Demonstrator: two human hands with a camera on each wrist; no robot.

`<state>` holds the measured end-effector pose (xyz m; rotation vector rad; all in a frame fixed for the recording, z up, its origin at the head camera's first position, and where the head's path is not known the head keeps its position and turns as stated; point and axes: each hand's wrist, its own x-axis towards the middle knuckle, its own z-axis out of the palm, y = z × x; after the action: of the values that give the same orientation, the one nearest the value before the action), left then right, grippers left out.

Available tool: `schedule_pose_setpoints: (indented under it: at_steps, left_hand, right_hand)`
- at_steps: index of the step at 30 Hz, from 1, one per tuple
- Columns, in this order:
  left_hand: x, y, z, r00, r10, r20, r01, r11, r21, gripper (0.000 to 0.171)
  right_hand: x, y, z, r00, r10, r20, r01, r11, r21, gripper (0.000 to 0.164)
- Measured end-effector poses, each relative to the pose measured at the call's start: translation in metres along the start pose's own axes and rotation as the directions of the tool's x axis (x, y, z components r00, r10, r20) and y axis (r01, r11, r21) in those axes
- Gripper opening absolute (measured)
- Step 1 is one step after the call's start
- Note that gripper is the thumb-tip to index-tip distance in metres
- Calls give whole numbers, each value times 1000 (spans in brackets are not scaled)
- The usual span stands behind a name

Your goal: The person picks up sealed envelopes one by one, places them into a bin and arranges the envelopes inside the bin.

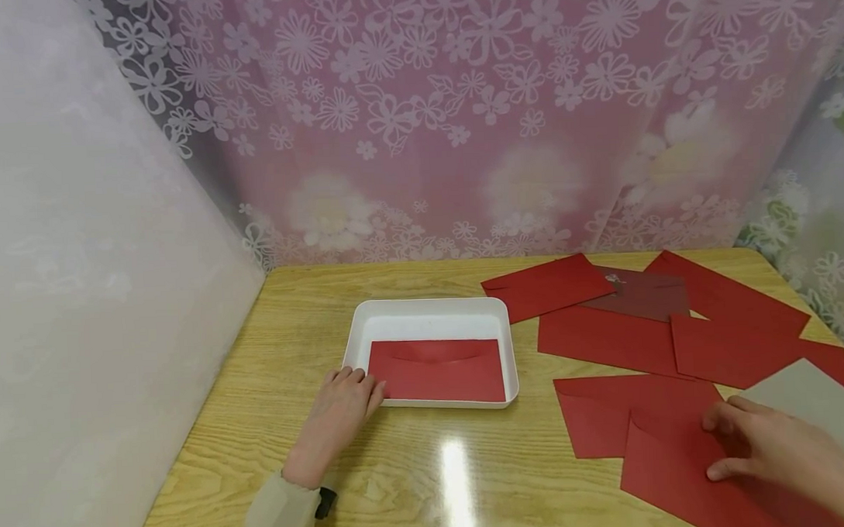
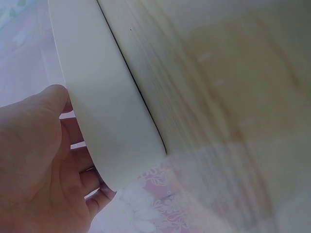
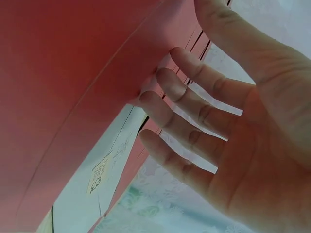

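Note:
A white tray (image 1: 424,325) stands on the table with a red envelope (image 1: 443,379) lying inside it. My left hand (image 1: 340,414) holds the tray's front left corner, fingers over the rim; the left wrist view shows the thumb against the tray wall (image 2: 109,97). On the right, my right hand (image 1: 770,441) hovers at a red envelope (image 1: 669,460), thumb and fingers apart. In the right wrist view the loosely bent fingers (image 3: 177,121) are close to the red paper (image 3: 73,77); whether they touch it I cannot tell.
Several red envelopes (image 1: 606,338) overlap across the table's right side, with a duller maroon one (image 1: 639,295) among them. A pale grey envelope (image 1: 814,405) lies beside my right hand. Flowered curtain (image 1: 418,139) hangs behind the wooden table (image 1: 395,481), and a white sheet (image 1: 101,267) borders its left.

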<state>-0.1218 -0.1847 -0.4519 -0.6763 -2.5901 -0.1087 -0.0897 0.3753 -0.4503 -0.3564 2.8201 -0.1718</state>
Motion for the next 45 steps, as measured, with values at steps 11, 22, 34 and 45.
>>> schedule_pose_setpoints:
  at_steps: [11,22,34,45]
  left_hand:
    - [0,0,1,999,-18,41,18,1000,-6,37]
    - [1,0,2,998,-35,45,36,999,-11,36]
    - [0,-2,4,999,-19,36,19,1000,0,37]
    - [-1,-1,3,999,-25,40,26,1000,-15,38]
  right_hand:
    - [9,-3,2,997,3,83,-7,999,49,59]
    - [9,-1,-1,996,-76,37,69,986,149,57]
    - [6,-24,-27,936,-183,-301,205,978,40,27]
    - [18,-48,-43,806,-280,-521,304,952,-42,36]
